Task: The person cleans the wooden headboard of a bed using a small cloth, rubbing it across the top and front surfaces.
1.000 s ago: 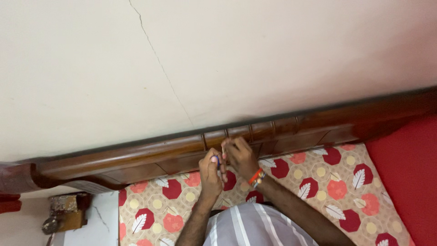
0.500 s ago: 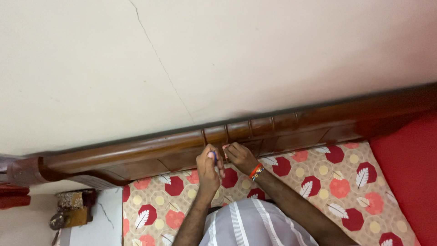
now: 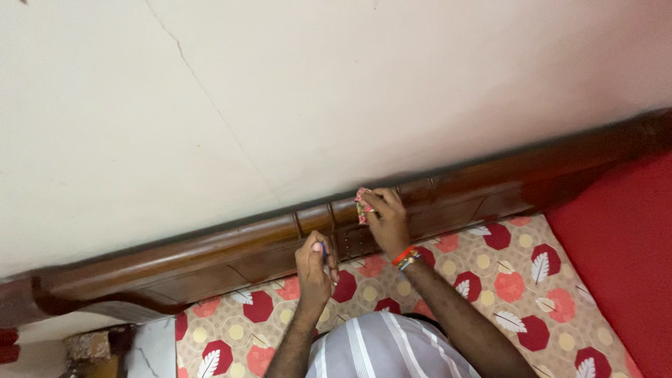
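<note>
Since the earlier frame your right hand [image 3: 387, 222] has climbed from beside the left one up onto the top edge of the wooden headboard [image 3: 231, 248], and the view has swung so the headboard runs higher across the middle of the frame. Nearest you, at the bottom centre, sits your grey-and-white striped garment [image 3: 381, 350], with both forearms reaching up out of it. Under them lies the patterned bedsheet [image 3: 504, 280], beige with red octagons and white leaves, and a plain red cloth [image 3: 623, 252] fills the lower right. Your left hand [image 3: 315, 269] is curled narrow at the centre of the frame, pinching a small blue item [image 3: 324, 252] too small to identify, just in front of the headboard's carved panel. Your right hand, with orange bands at the wrist, pinches a small wad of patterned cloth [image 3: 362, 204] against the headboard's upper rail, just above centre. Beyond, the cream wall [image 3: 280, 91] with a thin crack fills the upper frame.
</note>
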